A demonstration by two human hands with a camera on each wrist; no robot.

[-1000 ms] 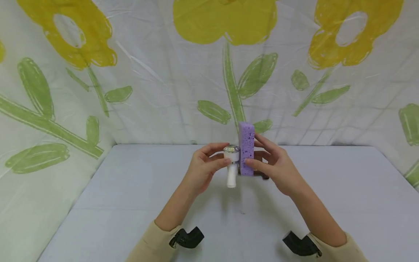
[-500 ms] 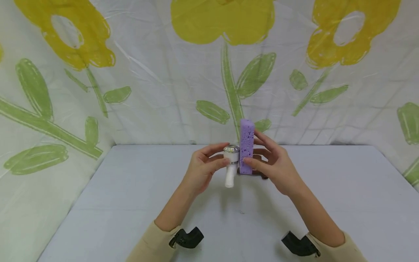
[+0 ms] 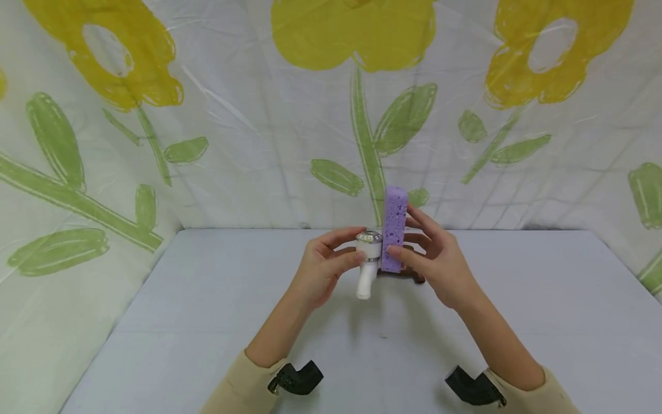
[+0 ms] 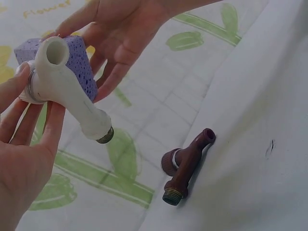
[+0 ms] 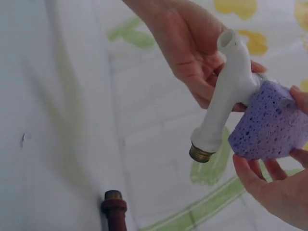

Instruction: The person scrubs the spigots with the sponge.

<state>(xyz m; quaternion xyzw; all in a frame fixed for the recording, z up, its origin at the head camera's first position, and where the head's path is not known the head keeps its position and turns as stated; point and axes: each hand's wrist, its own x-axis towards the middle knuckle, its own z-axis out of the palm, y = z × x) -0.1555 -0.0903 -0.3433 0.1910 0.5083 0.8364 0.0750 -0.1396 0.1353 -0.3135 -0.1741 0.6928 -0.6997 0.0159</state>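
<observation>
My left hand [image 3: 324,265] pinches a white tap [image 3: 366,279] by its knob end, thumb in front and fingers behind. The tap's brass-coloured threaded end [image 5: 200,155] and open spout [image 4: 56,51] show in the wrist views. My right hand [image 3: 442,263] grips a purple sponge [image 3: 395,221] between thumb and fingers, upright and leaning slightly right. The sponge lies against or just beside the tap's knob, covering part of it in the right wrist view. Both things are held up above the table.
A dark red-brown tap [image 4: 188,166] lies on the white table [image 3: 207,299] behind the hands, partly hidden in the head view. A white curtain [image 3: 233,144] with printed yellow flowers hangs past the table's far edge.
The purple sponge has moved up and a little to the right, and now leans slightly. The white tap's lower end has tilted a bit; the left hand stays almost in place.
</observation>
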